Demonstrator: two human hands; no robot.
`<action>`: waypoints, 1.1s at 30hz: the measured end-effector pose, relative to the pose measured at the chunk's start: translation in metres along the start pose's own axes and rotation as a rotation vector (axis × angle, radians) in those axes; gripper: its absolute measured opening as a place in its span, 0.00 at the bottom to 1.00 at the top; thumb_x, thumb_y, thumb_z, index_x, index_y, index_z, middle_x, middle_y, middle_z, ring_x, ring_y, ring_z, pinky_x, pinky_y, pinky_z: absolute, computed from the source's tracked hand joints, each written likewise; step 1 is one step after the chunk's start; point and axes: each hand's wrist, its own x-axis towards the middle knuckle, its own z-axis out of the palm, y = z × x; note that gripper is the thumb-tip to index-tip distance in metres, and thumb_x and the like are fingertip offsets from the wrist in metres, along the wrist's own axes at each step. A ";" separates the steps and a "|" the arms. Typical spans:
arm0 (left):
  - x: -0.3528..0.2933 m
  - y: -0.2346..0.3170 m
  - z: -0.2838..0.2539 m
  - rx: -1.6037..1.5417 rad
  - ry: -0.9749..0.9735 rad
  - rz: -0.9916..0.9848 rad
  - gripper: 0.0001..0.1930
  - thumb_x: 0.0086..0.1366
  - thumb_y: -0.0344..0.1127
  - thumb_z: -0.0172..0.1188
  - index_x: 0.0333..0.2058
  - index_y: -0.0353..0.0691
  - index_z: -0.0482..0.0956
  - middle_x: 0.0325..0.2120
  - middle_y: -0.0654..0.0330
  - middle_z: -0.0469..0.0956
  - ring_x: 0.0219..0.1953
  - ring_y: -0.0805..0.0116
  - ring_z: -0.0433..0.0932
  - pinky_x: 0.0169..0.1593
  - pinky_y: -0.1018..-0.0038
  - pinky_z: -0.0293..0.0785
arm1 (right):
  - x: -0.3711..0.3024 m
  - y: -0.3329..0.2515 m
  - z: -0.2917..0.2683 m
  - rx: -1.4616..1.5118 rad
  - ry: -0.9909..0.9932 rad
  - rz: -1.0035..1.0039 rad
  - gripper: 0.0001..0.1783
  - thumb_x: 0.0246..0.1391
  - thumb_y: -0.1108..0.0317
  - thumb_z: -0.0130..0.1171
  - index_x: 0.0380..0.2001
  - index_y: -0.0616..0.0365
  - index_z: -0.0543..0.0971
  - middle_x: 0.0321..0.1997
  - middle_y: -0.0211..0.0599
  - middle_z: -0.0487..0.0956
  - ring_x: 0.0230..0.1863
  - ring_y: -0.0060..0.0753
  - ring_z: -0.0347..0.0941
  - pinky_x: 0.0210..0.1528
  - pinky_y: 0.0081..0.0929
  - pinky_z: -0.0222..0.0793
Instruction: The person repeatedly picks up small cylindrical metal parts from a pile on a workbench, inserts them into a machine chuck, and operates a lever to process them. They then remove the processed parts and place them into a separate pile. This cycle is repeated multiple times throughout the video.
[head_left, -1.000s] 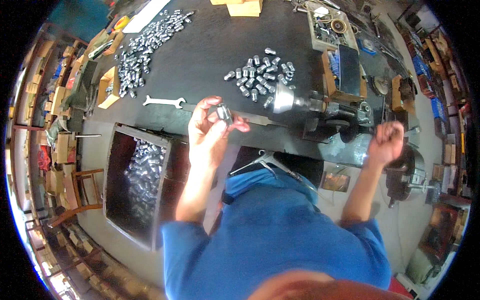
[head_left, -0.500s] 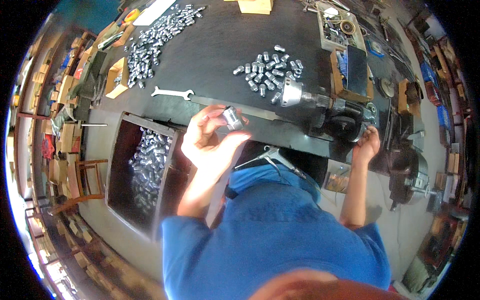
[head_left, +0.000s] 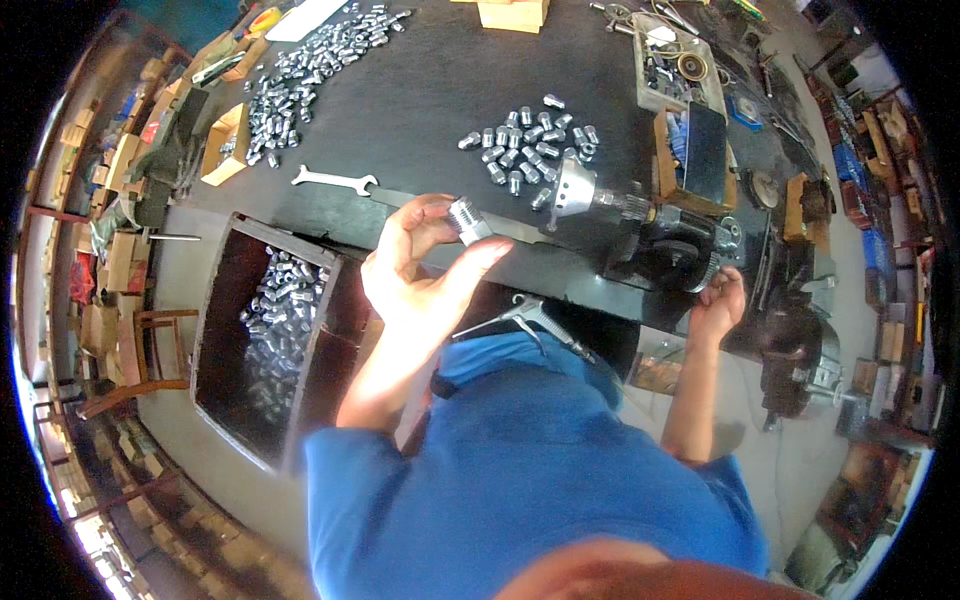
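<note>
Above the table's near edge, my left hand (head_left: 412, 268) pinches a shiny threaded metal fitting (head_left: 467, 222) between thumb and fingers, its threads tilted up and to the left. To the right, my right hand (head_left: 718, 310) has its fingers curled at the rim of a dark wheel (head_left: 697, 272) on a small bench machine. That machine's silver chuck (head_left: 574, 190) points left, with its jaw end near a loose group of metal fittings (head_left: 520, 150). An open-ended wrench (head_left: 335, 181) lies on the black table, left of the held fitting.
A dark bin (head_left: 325, 330) of fittings stands at the left below the table edge. More fittings (head_left: 300, 85) spread across the far left beside a small open carton (head_left: 226, 145). An air blow gun (head_left: 540, 318) hangs by my waist. A parts tray (head_left: 648, 85) sits far right.
The held fitting has turned, its threaded end now pointing up and left with more of its smooth side showing. My right hand stays at the wheel. The whole view has shifted slightly.
</note>
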 end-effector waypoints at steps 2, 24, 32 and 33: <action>0.002 0.001 0.001 0.038 -0.020 0.056 0.28 0.40 0.39 0.72 0.38 0.33 0.71 0.22 0.57 0.79 0.28 0.74 0.78 0.34 0.81 0.71 | 0.001 0.004 -0.007 0.008 -0.054 -0.029 0.15 0.48 0.61 0.50 0.31 0.65 0.70 0.20 0.29 0.65 0.15 0.17 0.51 0.17 0.15 0.46; -0.020 -0.039 -0.180 1.306 0.084 -0.335 0.20 0.53 0.38 0.59 0.44 0.35 0.72 0.30 0.49 0.78 0.30 0.58 0.78 0.33 0.71 0.73 | 0.000 0.001 -0.004 0.101 -0.083 0.013 0.12 0.48 0.64 0.50 0.30 0.64 0.70 0.20 0.29 0.64 0.15 0.16 0.50 0.17 0.16 0.45; 0.013 -0.030 -0.082 0.858 -0.089 -0.121 0.17 0.52 0.32 0.60 0.41 0.32 0.73 0.36 0.49 0.76 0.36 0.60 0.77 0.39 0.71 0.72 | -0.001 -0.001 0.002 0.048 -0.039 0.020 0.08 0.49 0.69 0.44 0.29 0.63 0.69 0.19 0.28 0.64 0.15 0.16 0.50 0.17 0.15 0.44; 0.020 -0.038 -0.056 0.729 -0.189 -0.073 0.16 0.52 0.32 0.60 0.40 0.34 0.74 0.34 0.50 0.77 0.34 0.60 0.77 0.38 0.72 0.72 | -0.002 -0.002 0.002 0.040 -0.041 0.015 0.08 0.49 0.68 0.45 0.29 0.63 0.69 0.19 0.28 0.64 0.15 0.16 0.50 0.17 0.15 0.45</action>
